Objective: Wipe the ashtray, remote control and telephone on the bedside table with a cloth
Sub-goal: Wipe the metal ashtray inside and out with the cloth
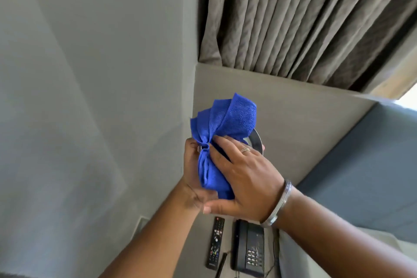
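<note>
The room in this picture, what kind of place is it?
Probably a hotel bedroom: a telephone and a remote control lie on a bedside table, with heavy curtains behind.

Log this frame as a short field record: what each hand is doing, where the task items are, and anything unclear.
left hand: holds the ashtray from below
right hand: presses the blue cloth onto it
ashtray: raised, only a shiny rim shows
remote control: lying on the bedside table, untouched
telephone: right of the remote
backdrop: curtain
unclear: ashtray's inside, hidden by cloth
</note>
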Demonstrator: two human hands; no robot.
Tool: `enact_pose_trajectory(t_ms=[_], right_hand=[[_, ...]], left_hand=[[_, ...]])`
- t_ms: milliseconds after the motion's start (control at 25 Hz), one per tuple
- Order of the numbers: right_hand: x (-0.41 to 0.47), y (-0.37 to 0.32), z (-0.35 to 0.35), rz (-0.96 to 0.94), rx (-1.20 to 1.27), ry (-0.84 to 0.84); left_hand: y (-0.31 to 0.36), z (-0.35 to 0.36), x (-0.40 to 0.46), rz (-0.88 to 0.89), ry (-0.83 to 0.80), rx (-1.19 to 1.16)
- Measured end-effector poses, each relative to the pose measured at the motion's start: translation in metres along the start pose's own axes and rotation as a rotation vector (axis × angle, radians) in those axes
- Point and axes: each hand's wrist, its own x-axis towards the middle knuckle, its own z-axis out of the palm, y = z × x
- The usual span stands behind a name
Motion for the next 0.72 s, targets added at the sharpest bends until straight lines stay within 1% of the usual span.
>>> enact_pose_trajectory(t_ms=[80,160,240,280,320,360,400,440,480,520,560,600,640,680,720], right_hand=[[0.004,0.013,-0.023,-0.037,-0.132,-0.038],[0.006,0.020,-0.042,-0.015,-0.249,-0.062],[0.001,0.020,-0.058,0.034,-0.296,-0.028],[-0.004,0.019,-0.065,0.027,-0.275,0.003],[-0.010,0.020,-0.071,-0.012,-0.206,0.055],[-0.016,0.022,-0.076,-0.077,-0.081,0.120],[-0.020,0.023,-0.082,-0.146,0.117,0.154],[-0.021,0.024,-0.088,-0.214,0.331,0.152],[-0.020,0.022,-0.094,-0.266,0.472,0.139],[-0.016,0.020,-0.100,-0.300,0.474,0.137],[-0.012,0.017,-0.106,-0.304,0.348,0.168],[-0.007,0.014,-0.111,-0.289,0.175,0.222],[-0.005,0.012,-0.118,-0.263,0.032,0.293],[-0.005,0.009,-0.126,-0.235,-0.058,0.363],[-0.005,0.007,-0.134,-0.204,-0.110,0.424]], left_hand=[[0.013,0.019,0.006,-0.046,0.085,0.023],[0.024,0.039,0.010,0.012,0.177,0.071],[0.029,0.059,0.015,0.052,0.202,0.074],[0.031,0.069,0.019,0.106,0.203,0.088],[0.032,0.077,0.023,0.177,0.202,0.133],[0.033,0.084,0.027,0.231,0.196,0.176],[0.035,0.091,0.030,0.258,0.177,0.189],[0.038,0.098,0.033,0.260,0.135,0.173],[0.039,0.107,0.035,0.258,0.089,0.153],[0.041,0.116,0.036,0.256,0.055,0.155],[0.041,0.122,0.036,0.257,0.027,0.176],[0.042,0.124,0.034,0.261,-0.038,0.186],[0.044,0.129,0.031,0.302,-0.108,0.196],[0.047,0.135,0.027,0.321,-0.174,0.183],[0.050,0.141,0.024,0.331,-0.186,0.190]])
